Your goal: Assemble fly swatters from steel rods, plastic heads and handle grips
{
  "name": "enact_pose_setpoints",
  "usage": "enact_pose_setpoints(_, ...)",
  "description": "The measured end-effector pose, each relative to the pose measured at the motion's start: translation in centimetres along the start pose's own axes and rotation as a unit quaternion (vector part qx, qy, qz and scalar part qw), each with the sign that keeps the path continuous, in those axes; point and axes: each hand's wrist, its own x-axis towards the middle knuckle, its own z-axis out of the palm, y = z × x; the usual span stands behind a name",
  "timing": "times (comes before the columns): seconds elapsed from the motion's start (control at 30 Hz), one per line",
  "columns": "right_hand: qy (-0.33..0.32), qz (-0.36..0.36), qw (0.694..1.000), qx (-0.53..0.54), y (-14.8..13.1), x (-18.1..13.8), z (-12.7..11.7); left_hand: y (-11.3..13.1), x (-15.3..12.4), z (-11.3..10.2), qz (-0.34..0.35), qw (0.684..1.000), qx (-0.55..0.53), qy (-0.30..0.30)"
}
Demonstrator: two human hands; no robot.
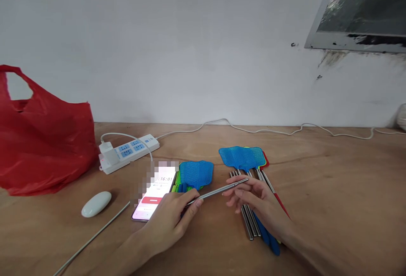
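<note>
My left hand is closed, pinching a thin metal rod between thumb and fingers. The rod slants up to the right, and its far end lies across the fingers of my right hand. That hand is loosely open, thumb apart from the index finger. Beneath it lie several metal rods with fork-like tips at the back, beside fly swatters with blue mesh heads and a blue handle. More blue and green swatter heads rest beyond my left hand. The rod's near end is hidden in my grip.
A lit phone lies left of my left hand. Farther left are a white mouse, a grey cable, a white power strip and a red plastic bag. A white cord runs along the wall.
</note>
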Motion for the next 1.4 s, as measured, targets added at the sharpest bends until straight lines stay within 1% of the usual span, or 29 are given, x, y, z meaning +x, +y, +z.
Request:
enact_pose_setpoints(0.27, 0.022, 0.004, 1.000, -0.009, -0.12, 0.07, 0.14, 0.05, -0.13, 0.09, 0.011, 1.000, 0.013, 0.007)
enact_pose_setpoints(0.5, 0.019, 0.002, 1.000, 0.000, -0.15, -0.04, 0.11, -0.09, -0.21, 0.27, 0.015, 0.999, 0.033, 0.002)
enact_pose_setpoints(1.1, 0.020, -0.014, 1.000, -0.016, -0.04, -0.16, 0.06, -0.35, -0.26, 0.30, 0.017, 0.999, 0.032, 0.003)
enact_pose_setpoints(1.4, 0.023, -0.015, 1.000, -0.008, -0.10, -0.25, 0.11, -0.25, -0.23, 0.41, 0.043, 0.998, 0.051, 0.011)
